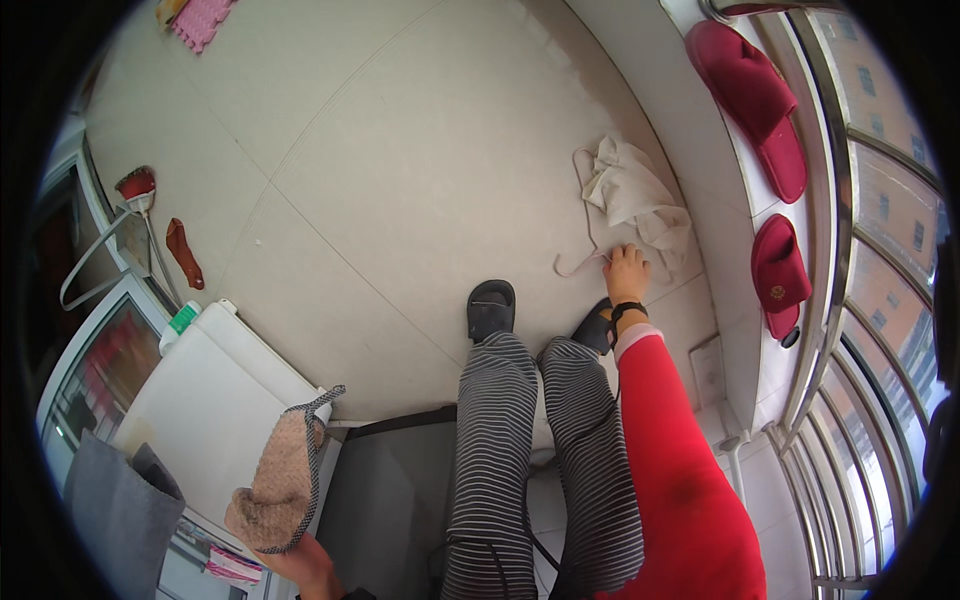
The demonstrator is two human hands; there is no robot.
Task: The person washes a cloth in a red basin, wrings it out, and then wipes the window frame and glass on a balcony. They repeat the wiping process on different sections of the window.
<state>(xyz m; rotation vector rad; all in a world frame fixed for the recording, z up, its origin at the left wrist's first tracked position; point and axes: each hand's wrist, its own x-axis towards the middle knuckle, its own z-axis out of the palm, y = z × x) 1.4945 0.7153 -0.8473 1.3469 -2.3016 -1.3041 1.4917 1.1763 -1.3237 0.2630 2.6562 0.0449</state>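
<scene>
My left hand (289, 559) is at the lower left, closed around a tan fluffy cloth (281, 472) with a black-and-white checked edge; the cloth hides most of its fingers. Down near the floor on the right, my right hand (627, 271) touches the lower part of a pale clothes hanger (587, 217). Beside the hanger lies a crumpled off-white cloth (637, 191), just above my right hand. Whether my right fingers grip the hanger or only rest on it cannot be told.
Red slippers (780, 262) lie on the ledge by the barred window. A white lidded appliance (202, 390) stands at left, with a grey cloth (120, 510) nearby. A brown sock (184, 253) and a red-headed brush (137, 187) are farther up. A pink foam mat (201, 22) lies at top left.
</scene>
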